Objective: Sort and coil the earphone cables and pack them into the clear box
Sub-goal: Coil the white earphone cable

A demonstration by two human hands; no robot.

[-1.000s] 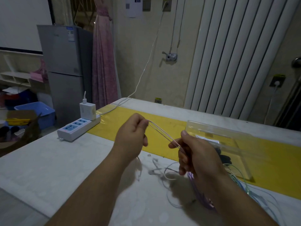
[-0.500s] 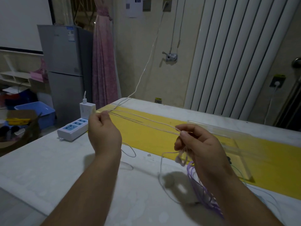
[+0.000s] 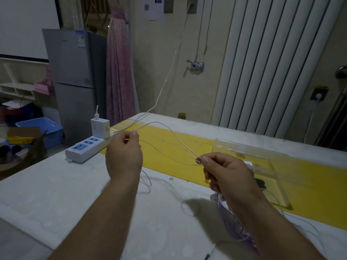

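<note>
A thin white earphone cable (image 3: 170, 145) runs in slack strands between both hands above the table. My left hand (image 3: 124, 156) pinches one end of it between thumb and fingers. My right hand (image 3: 223, 173) pinches the other end at its fingertips, and the white earbuds (image 3: 216, 198) hang below that palm. A purple cable bundle (image 3: 232, 224) lies on the table under my right wrist. The clear box (image 3: 249, 160) stands open on the yellow runner, just right of my right hand, with a dark item inside.
A white power strip (image 3: 84, 149) with a charger (image 3: 100, 127) plugged in lies at the table's left edge, its cord running up the wall. More thin cables (image 3: 300, 220) trail at the right. A yellow runner (image 3: 187, 147) crosses the white table.
My left hand swung out to the left, stretching the cable, then came back toward the middle, so the strands now sag. My right hand stayed near the box.
</note>
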